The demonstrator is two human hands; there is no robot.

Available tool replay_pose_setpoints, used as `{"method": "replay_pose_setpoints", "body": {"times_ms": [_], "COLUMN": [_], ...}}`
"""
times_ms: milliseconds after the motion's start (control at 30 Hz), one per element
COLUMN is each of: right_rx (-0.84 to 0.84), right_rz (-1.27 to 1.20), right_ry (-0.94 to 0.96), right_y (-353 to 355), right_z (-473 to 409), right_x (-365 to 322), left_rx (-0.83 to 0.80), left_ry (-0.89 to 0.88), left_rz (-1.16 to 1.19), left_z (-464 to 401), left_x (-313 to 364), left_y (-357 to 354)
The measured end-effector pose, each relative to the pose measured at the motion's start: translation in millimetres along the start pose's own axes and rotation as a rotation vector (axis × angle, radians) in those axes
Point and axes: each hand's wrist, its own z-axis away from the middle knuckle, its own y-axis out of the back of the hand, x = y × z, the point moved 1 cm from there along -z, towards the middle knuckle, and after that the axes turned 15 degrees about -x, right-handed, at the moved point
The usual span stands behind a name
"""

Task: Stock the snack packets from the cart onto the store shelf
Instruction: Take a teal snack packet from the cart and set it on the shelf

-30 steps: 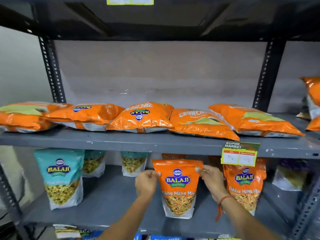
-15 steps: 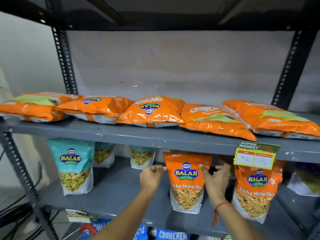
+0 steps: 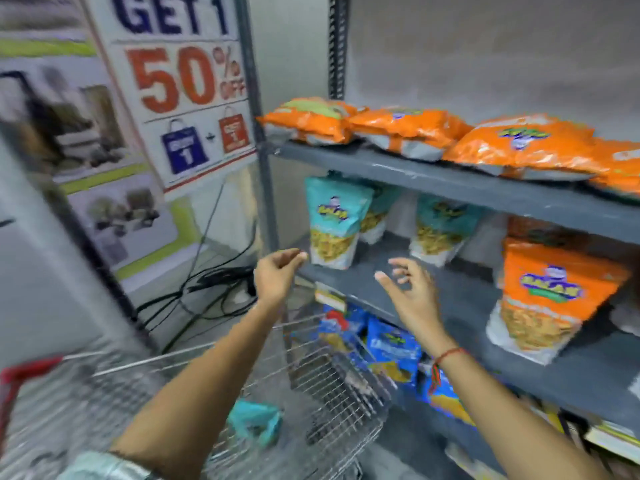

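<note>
teal snack packet (image 3: 254, 421) lies in wire cart (image 3: 332, 386), looks light, crinkly, soft, best pinched at top edge; left hand (image 3: 275, 277) and right hand (image 3: 410, 292) apart, empty, fingers loose.

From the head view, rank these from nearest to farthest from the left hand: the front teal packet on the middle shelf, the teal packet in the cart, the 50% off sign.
Measured from the left hand:
1. Front teal packet, just to its right on the middle shelf.
2. Teal packet in the cart, below it.
3. 50% off sign, up and to the left.
</note>
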Motion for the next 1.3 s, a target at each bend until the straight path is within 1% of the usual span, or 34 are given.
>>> {"method": "replay_pose_setpoints", "body": {"times_ms": [100,167,200,267,300,367,467,533,600,667,767,833,900,1033,1133,1267,1300], "right_rx": [-0.270,-0.446,-0.535,-0.736,-0.833,-0.954,-1.170,-1.245,-1.211,-1.136,-0.977,-0.917,-0.873,-0.702,-0.637,-0.582,-0.561], "right_rz": [0.012,0.039,0.047,0.045,0.040,0.031,0.077,0.052,-0.065,-0.178,-0.240,-0.212,-0.244,-0.201,-0.176,-0.171,-0.188], "right_ry": [-0.069,-0.119,-0.174,-0.332,-0.425,-0.598,-0.728,-0.789,-0.812,-0.830,-0.869,-0.868,-0.860,-0.857,-0.835,-0.741,-0.719], "right_y": [-65.0,-108.5,-128.2,-169.4,-186.8,-218.6,-249.4,-264.7,-280.7,-295.3,-309.8,-316.5,-318.5,-312.5,-303.0,-280.4,-272.8], "right_z": [20.0,33.8,41.6,60.6,72.6,93.9,117.6,121.0,121.1,120.7,115.1,115.1,119.5,103.5,90.8,81.0,79.1], "right_x": [8.9,26.3,39.2,65.5,81.4,116.3,163.3,189.8,215.7,235.4,246.5,254.1,265.0,239.3,228.5,210.3,203.1], "left_rx": [0.094,0.136,0.138,0.101,0.064,0.003,-0.106,-0.148,-0.164,-0.135,-0.086,-0.034,0.003,0.004,-0.028,-0.021,-0.027], "left_ry": [0.158,0.293,0.367,0.506,0.568,0.672,0.842,0.910,0.913,0.912,0.930,0.914,0.917,0.933,0.883,0.798,0.747], "left_rz": [-0.069,-0.196,-0.265,-0.327,-0.352,-0.394,-0.363,-0.315,-0.271,-0.240,-0.279,-0.293,-0.301,-0.330,-0.383,-0.377,-0.357], "left_z": [25.0,46.6,60.0,88.3,100.6,117.1,128.7,125.6,113.7,97.5,77.7,71.5,67.9,59.9,59.8,62.0,61.9], "left_x": [-56.3,-101.1,-117.4,-152.5,-170.0,-207.9,-248.1,-272.8,-297.8,-320.6,-343.7,-354.8,-362.2,-361.1,-354.3,-327.9,-316.8], "left_y": [86.9,128.9,141.7,162.3,166.7,170.6,158.0,145.2,132.7,125.0,115.6,112.3,111.0,108.5,106.8,101.1,98.6]}}
